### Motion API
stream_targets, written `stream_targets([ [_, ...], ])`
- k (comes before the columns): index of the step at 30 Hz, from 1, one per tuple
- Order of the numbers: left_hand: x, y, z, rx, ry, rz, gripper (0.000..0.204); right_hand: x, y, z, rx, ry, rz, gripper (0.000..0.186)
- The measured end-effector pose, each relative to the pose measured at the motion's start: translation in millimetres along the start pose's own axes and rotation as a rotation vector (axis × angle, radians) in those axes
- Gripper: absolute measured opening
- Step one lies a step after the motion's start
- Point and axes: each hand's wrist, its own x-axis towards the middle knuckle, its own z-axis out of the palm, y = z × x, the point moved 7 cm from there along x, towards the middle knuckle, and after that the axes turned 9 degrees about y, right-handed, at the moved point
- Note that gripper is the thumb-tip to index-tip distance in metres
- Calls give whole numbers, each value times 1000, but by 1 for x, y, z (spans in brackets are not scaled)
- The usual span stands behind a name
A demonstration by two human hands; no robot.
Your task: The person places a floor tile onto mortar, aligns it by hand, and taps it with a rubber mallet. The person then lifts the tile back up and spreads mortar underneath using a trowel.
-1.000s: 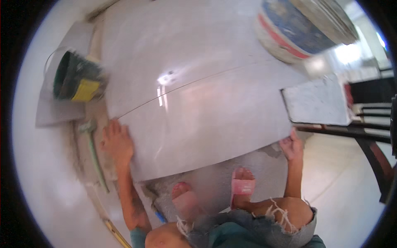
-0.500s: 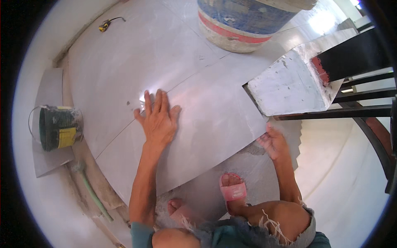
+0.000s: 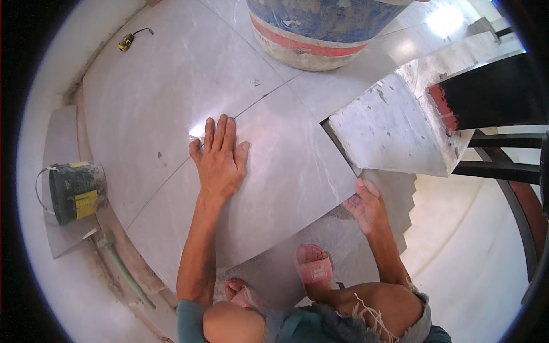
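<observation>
A large grey floor tile [image 3: 280, 166] with faint pale veining lies in front of me, its near edge close to my feet. My left hand [image 3: 220, 163] presses flat on it, fingers stretched out and fingertips on the seam with the neighbouring tile [image 3: 154, 108]. At the near right corner of the tile, my right hand [image 3: 369, 208] grips the edge, thumb at the corner and fingers curled at the rim. Just beyond that hand stands the white plastered base [image 3: 389, 126] of a post, with a dark gap along the tile's cut edge.
A big blue, white and red bucket [image 3: 320, 34] stands on the tiles ahead. To the left are a small dark bucket [image 3: 77, 191] on its side, a green-handled mallet [image 3: 123, 263] and a yellow-black tool [image 3: 128, 41]. Dark railing [image 3: 492, 97] rises right, near stepped edges [image 3: 409, 208].
The view has shifted slightly. My left hand's fingers have drawn closer together on the seam, while my right hand stays at the tile's corner.
</observation>
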Motion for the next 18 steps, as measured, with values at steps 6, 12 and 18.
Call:
stream_targets([
  [6,3,4,-4,-7,-32,-33,55,9,7,-18,122,10,-31,21],
  [12,-2,2,2,-6,-40,-32,55,2,-2,-11,77,95,-33,19],
  [18,1,5,0,-11,-62,-44,56,-1,-10,-6,18,32,-19,22],
])
